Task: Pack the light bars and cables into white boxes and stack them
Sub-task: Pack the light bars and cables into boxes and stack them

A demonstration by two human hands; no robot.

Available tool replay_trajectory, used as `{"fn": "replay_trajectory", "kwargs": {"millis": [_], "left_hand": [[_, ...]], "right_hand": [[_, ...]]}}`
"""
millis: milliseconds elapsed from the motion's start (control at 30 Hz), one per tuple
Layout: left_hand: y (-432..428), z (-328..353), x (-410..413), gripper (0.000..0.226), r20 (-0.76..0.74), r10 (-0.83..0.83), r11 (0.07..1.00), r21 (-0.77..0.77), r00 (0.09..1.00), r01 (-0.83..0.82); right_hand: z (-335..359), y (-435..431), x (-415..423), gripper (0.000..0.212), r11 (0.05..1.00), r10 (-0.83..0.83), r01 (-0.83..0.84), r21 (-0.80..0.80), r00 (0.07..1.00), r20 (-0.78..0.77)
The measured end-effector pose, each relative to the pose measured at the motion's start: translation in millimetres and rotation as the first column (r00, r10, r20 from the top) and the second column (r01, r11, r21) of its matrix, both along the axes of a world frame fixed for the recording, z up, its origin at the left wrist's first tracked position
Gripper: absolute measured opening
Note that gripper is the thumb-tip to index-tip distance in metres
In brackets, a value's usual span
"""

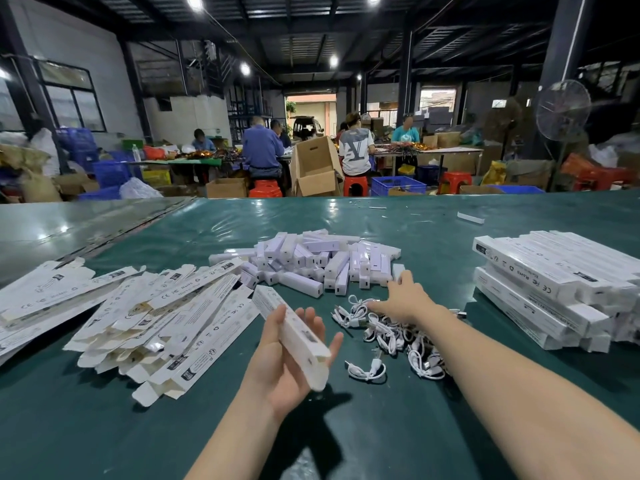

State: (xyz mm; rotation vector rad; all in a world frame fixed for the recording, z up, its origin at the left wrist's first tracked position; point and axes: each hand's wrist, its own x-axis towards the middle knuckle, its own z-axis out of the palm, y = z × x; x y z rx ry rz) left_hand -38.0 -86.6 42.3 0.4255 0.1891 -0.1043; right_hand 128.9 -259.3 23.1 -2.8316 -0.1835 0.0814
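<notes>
A long white box (294,332) lies across the upturned palm of my left hand (284,362), whose fingers are only loosely bent under it. My right hand (403,299) reaches forward over the heap of coiled white cables (388,336), fingers spread, between the cables and the pile of white light bars (311,261). Whether it touches a cable or a bar I cannot tell. Flat unfolded white boxes (145,313) lie fanned out at the left. Packed white boxes (554,289) are stacked at the right.
A green table (381,427) carries everything. A lone white piece (470,217) lies far back on it. Beyond the table people sit at benches among cardboard cartons (313,168), blue crates and red stools; a standing fan (562,112) is at the right.
</notes>
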Motion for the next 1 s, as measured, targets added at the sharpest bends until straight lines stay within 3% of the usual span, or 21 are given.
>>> {"fn": "replay_trajectory", "kwargs": {"millis": [100, 200, 333, 400, 467, 533, 567, 600, 667, 767, 867, 933, 1000], "left_hand": [[-0.3, 0.3, -1.5, 0.038, -0.020, -0.104, 0.993, 0.054, 0.994, 0.105], [-3.6, -0.5, -2.7, 0.037, -0.043, -0.113, 0.990, 0.083, 0.993, 0.117], [-4.3, -2.7, 1.2, 0.035, -0.027, -0.078, 0.990, 0.113, 0.997, 0.080], [-2.8, -4.6, 5.1, 0.034, -0.011, -0.041, 0.990, 0.136, 0.999, 0.042], [-1.8, -6.3, 8.1, 0.033, -0.009, 0.006, 0.993, 0.116, 1.000, -0.005], [-0.7, -7.9, 11.1, 0.032, -0.022, 0.081, 0.993, 0.087, 0.996, -0.079], [-0.1, -8.7, 12.0, 0.032, -0.031, 0.124, 0.990, 0.070, 0.992, -0.121], [1.4, -10.0, 13.2, 0.033, -0.036, 0.161, 0.986, 0.050, 0.986, -0.159], [5.5, -11.3, 15.2, 0.039, -0.029, 0.202, 0.979, 0.017, 0.979, -0.202], [12.0, -11.5, 17.6, 0.042, -0.010, 0.247, 0.969, 0.037, 0.969, -0.246], [16.3, -15.4, 21.5, 0.038, -0.044, 0.315, 0.948, 0.070, 0.948, -0.311], [17.9, -18.6, 21.3, 0.033, -0.060, 0.317, 0.947, 0.081, 0.947, -0.312], [18.6, -18.1, 17.7, 0.025, -0.029, 0.290, 0.953, 0.098, 0.957, -0.286]], "right_hand": [[-1.4, 3.0, -7.5, 0.035, 0.984, -0.138, 0.117, 0.137, 0.979, 0.151], [-2.2, 2.0, -14.8, 0.028, 0.943, -0.250, 0.182, 0.278, 0.940, 0.234], [4.5, 1.4, -31.8, 0.012, 0.750, -0.446, 0.083, 0.657, 0.796, 0.408], [11.5, 2.1, -41.4, 0.012, 0.610, -0.519, -0.001, 0.793, 0.755, 0.401], [18.9, 3.0, -52.0, 0.025, 0.427, -0.482, -0.074, 0.901, 0.824, 0.296], [23.5, 6.6, -68.2, 0.031, 0.059, -0.247, -0.093, 0.994, 0.963, 0.105], [22.2, 8.3, -77.0, 0.029, -0.124, -0.072, -0.034, 0.992, 0.997, 0.025], [19.6, 10.1, -86.0, 0.025, -0.236, 0.082, 0.040, 0.971, 0.996, -0.021], [12.8, 12.1, -99.4, 0.014, -0.259, 0.296, 0.152, 0.954, 0.952, -0.072], [8.4, 10.4, -109.5, 0.014, -0.227, 0.460, 0.234, 0.945, 0.881, -0.108], [7.6, 13.1, -111.3, 0.019, -0.205, 0.513, 0.247, 0.947, 0.851, -0.111], [4.9, 16.9, -112.0, 0.010, -0.182, 0.525, 0.221, 0.958, 0.845, -0.095], [2.7, 18.5, -110.4, 0.016, -0.182, 0.522, 0.212, 0.960, 0.848, -0.088]]}}
